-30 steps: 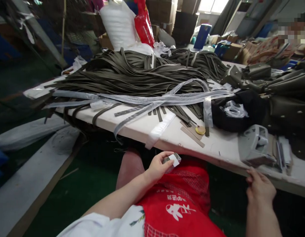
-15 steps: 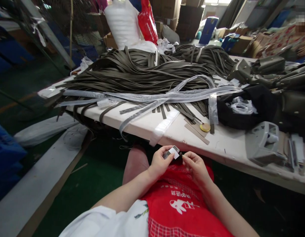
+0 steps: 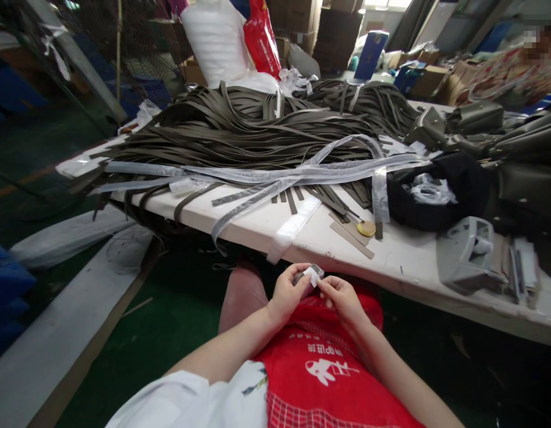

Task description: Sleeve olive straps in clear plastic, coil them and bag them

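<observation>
Over my lap, just below the table's front edge, my left hand grips a small grey piece with a white label on it. My right hand has its fingers pinched against the right side of that same piece. Both hands are closed on it above my red apron. A large heap of dark olive straps covers the white table in front of me, with clear plastic strips lying across the heap's near side.
A grey tape dispenser stands at the table's right front. A black bag with white stuffing lies behind it, with olive bags further right. A yellow disc and loose strap offcuts lie near the edge. Boxes and sacks stand behind. Green floor lies left.
My right hand left the table edge by the tape dispenser and came to the small labelled piece, where it now pinches it together with my left hand.
</observation>
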Demonstrator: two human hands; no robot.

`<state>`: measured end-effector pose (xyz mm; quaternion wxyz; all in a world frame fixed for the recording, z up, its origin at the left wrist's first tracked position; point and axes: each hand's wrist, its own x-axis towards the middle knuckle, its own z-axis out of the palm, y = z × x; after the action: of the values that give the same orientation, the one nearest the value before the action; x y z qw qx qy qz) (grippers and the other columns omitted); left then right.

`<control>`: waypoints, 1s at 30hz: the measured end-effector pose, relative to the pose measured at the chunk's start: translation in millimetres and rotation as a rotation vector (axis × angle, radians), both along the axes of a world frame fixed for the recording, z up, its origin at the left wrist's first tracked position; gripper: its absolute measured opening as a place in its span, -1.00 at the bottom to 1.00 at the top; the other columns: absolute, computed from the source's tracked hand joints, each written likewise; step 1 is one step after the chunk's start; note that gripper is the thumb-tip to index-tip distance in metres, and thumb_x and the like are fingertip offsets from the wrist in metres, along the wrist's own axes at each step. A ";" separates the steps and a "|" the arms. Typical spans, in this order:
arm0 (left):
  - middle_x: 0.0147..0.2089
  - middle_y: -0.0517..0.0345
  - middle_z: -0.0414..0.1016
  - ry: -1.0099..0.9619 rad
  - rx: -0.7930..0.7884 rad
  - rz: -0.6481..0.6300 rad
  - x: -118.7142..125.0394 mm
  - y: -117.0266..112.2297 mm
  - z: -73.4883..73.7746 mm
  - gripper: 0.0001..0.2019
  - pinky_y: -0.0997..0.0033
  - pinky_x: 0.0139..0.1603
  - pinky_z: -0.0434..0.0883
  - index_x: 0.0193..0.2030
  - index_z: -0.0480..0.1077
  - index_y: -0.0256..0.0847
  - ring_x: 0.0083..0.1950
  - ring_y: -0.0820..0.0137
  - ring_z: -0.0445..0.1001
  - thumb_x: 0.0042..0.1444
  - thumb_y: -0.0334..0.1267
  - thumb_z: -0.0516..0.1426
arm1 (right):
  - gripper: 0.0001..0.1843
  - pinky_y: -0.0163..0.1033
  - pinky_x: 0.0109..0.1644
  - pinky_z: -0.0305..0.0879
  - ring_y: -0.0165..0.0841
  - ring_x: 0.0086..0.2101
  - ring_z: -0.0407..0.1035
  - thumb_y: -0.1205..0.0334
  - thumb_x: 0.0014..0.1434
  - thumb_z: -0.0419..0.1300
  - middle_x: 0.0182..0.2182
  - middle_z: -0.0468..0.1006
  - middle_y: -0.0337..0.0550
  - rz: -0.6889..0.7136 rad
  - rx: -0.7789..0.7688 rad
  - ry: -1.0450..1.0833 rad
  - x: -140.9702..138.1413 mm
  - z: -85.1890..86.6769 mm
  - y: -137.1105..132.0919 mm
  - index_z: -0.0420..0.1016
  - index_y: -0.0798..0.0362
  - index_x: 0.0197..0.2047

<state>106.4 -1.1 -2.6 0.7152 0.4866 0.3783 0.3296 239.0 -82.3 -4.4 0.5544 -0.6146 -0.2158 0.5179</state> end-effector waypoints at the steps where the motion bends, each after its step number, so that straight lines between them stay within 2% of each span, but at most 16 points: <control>1: -0.14 -0.06 0.61 0.023 0.012 0.014 0.6 0.3 0.3 -0.63 0.35 -0.11 0.47 -0.08 0.49 -0.29 -0.19 0.31 0.57 0.02 -0.10 0.29 | -0.58 -0.39 -0.63 -0.04 -0.57 -0.71 0.11 -0.09 -0.10 0.44 -0.64 0.47 -0.26 0.018 0.001 0.006 0.7 0.4 -0.7 0.48 0.09 -0.52; 3: -0.15 -0.04 0.61 0.075 0.047 0.048 0.9 0.8 1.7 -0.62 0.38 -0.13 0.47 -0.10 0.50 -0.30 -0.21 0.32 0.56 -0.02 -0.12 0.32 | -0.61 -0.39 -0.58 0.07 -0.54 -0.67 0.21 -0.07 -0.10 0.44 -0.55 0.55 -0.20 0.061 0.013 0.024 1.5 1.4 -1.1 0.55 0.10 -0.44; 6: -0.17 -0.02 0.61 0.102 0.093 0.045 -1.2 0.9 5.7 -0.65 0.38 -0.15 0.47 -0.09 0.51 -0.29 -0.21 0.32 0.55 0.05 -0.11 0.28 | -0.63 -0.38 -0.51 0.16 -0.52 -0.62 0.27 -0.05 -0.09 0.44 -0.47 0.60 -0.17 0.109 0.042 0.037 1.5 3.3 1.2 0.59 0.11 -0.39; 13: -0.09 -0.02 0.57 0.161 0.394 -0.015 -9.9 2.7 11.4 -0.73 0.30 0.00 0.44 -0.11 0.49 -0.20 -0.08 0.28 0.52 0.27 -0.09 0.07 | -0.61 -0.38 -0.55 0.14 -0.50 -0.65 0.25 -0.08 -0.09 0.41 -0.56 0.58 -0.17 0.118 0.060 0.015 -4.3 5.9 11.6 0.62 0.13 -0.46; 19: -0.07 0.00 0.49 0.158 0.495 -0.071 -10.0 -1.7 2.7 -0.75 0.26 0.06 0.42 -0.10 0.46 -0.15 -0.03 0.26 0.50 0.29 -0.09 0.05 | -0.61 -0.37 -0.55 0.12 -0.48 -0.66 0.21 -0.04 -0.20 0.46 -0.68 0.46 -0.24 0.035 0.107 0.033 -11.1 2.8 17.3 0.53 0.13 -0.62; 21: 0.00 -0.01 0.45 0.145 0.514 -0.075 -7.7 -4.0 -0.4 -0.76 0.28 0.05 0.44 -0.07 0.46 -0.13 0.02 0.25 0.48 0.28 -0.09 0.07 | -0.65 -0.33 -0.43 0.24 -0.41 -0.56 0.31 -0.03 -0.15 0.43 -0.59 0.52 -0.21 0.012 0.162 0.093 -12.1 6.9 16.4 0.60 0.11 -0.50; 23: 0.06 -0.03 0.40 0.137 0.520 -0.068 -4.7 -5.6 -1.2 -0.75 0.31 0.00 0.46 -0.05 0.46 -0.12 0.04 0.24 0.48 0.27 -0.08 0.08 | -0.64 -0.25 -0.22 0.34 -0.32 -0.40 0.41 -0.01 -0.08 0.38 -0.44 0.58 -0.16 0.046 0.255 0.222 -12.3 11.6 13.2 0.64 0.08 -0.29; 25: 0.07 -0.03 0.38 0.146 0.541 -0.076 -1.7 -6.3 0.0 -0.76 0.30 0.00 0.47 -0.05 0.46 -0.11 0.03 0.25 0.48 0.26 -0.08 0.09 | -0.59 -0.19 -0.05 0.33 -0.26 -0.27 0.45 0.02 -0.03 0.34 -0.32 0.60 -0.11 0.094 0.318 0.312 -10.4 14.0 8.7 0.62 0.06 -0.14; 27: 0.08 -0.04 0.39 0.159 0.578 -0.113 0.5 -4.8 0.9 -0.75 0.25 0.07 0.45 -0.04 0.47 -0.11 0.06 0.23 0.47 0.25 -0.09 0.11 | -0.60 -0.16 -0.04 0.33 -0.22 -0.23 0.44 0.02 0.00 0.33 -0.27 0.58 -0.09 0.073 0.320 0.190 -3.2 14.9 3.6 0.61 0.05 -0.12; 30: 0.11 -0.08 0.40 0.174 0.549 -0.123 1.0 3.9 -3.9 -0.67 0.19 0.13 0.43 0.07 0.42 -0.13 0.07 0.23 0.47 0.23 -0.07 0.12 | -0.72 -0.14 -0.07 0.34 -0.18 -0.20 0.40 0.04 0.06 0.32 -0.24 0.54 -0.06 -0.091 0.323 -0.385 26.4 24.8 -3.1 0.59 0.03 -0.20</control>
<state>107.4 2.8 -6.5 0.5404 0.7103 0.3045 0.3328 265.4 -85.3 20.4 0.6167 -0.6146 -0.3695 0.3246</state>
